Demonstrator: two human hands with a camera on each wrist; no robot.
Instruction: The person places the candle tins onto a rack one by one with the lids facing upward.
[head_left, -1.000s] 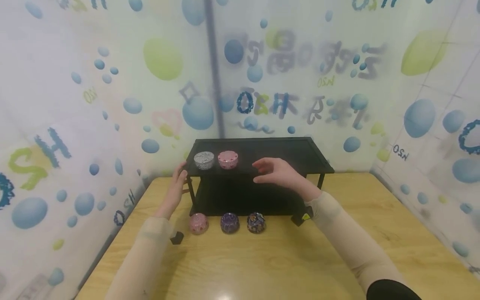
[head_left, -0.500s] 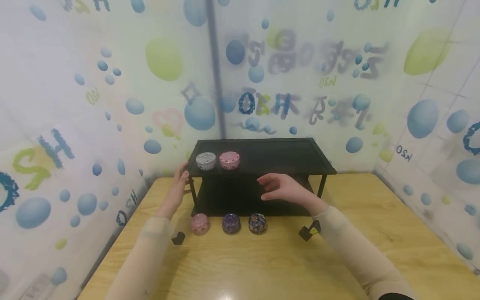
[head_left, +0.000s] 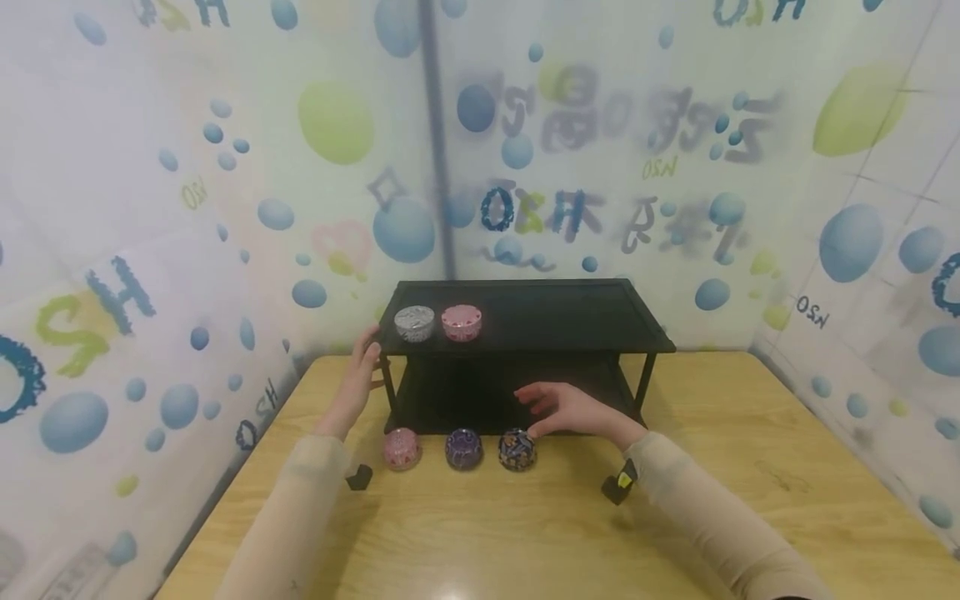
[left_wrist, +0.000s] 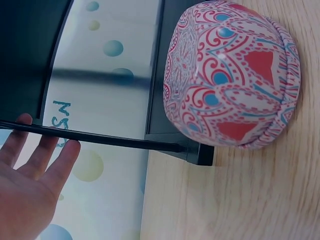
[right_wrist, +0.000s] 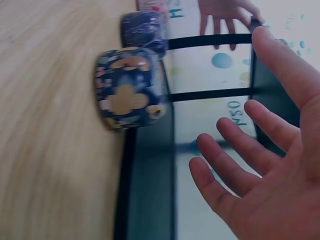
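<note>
My right hand (head_left: 573, 410), fingers spread and slightly bent, hovers just above and right of a navy floral tin (head_left: 517, 450). That tin stands on the table before a black two-tier rack (head_left: 540, 312); in the right wrist view its yellow flower print (right_wrist: 127, 100) shows beyond the fingertips. My left hand (head_left: 356, 383) is at the rack's front left post (left_wrist: 100, 139), with fairly straight fingers reaching behind it. A purple tin (head_left: 463, 450) and a pink patterned tin (head_left: 402, 450) complete the front row. On the upper shelf are a silver-grey tin (head_left: 414, 323) and a pink tin (head_left: 461, 322).
A pale wooden table (head_left: 480, 533) carries everything. Behind it and at both sides are walls (head_left: 337, 183) covered with blue and green spots and lettering. The rack's lower shelf (head_left: 457, 396) lies behind the front row of tins.
My right hand has come down from the upper shelf's front edge to just above the navy floral tin. My left hand stays at the post, and the tins have not moved.
</note>
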